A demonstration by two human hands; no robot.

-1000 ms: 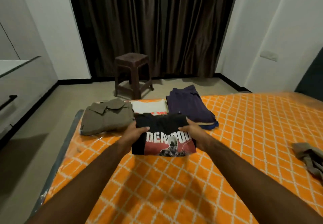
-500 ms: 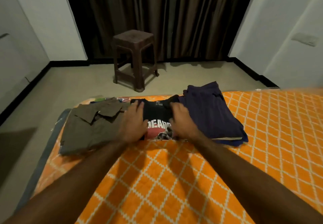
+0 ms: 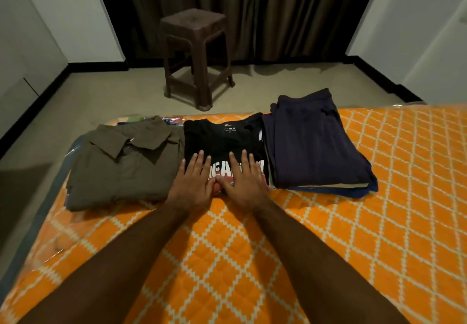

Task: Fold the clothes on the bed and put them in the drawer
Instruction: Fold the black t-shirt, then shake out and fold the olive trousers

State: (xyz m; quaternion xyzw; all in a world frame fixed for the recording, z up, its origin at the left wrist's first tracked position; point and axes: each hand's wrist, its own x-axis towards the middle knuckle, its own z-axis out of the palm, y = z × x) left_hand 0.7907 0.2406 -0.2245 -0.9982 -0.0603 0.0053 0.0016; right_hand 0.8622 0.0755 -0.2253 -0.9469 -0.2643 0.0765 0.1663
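Note:
A folded black T-shirt (image 3: 222, 137) with white lettering and a red print lies near the far edge of the orange quilted bed (image 3: 252, 260). My left hand (image 3: 193, 180) and my right hand (image 3: 243, 180) lie flat on its front half, fingers straight, thumbs almost touching. To its left sits a folded olive collared shirt (image 3: 123, 167). A stack of folded navy clothes (image 3: 313, 144) sits to its right, touching it.
A brown plastic stool (image 3: 197, 55) stands on the floor beyond the bed, in front of dark curtains (image 3: 252, 7). White walls close in on both sides. The bed's left edge (image 3: 38, 225) drops to the floor.
My hands carried the black T-shirt from the near part of the bed to the gap between the olive shirt and the navy stack, over a white garment, then flattened on top of it.

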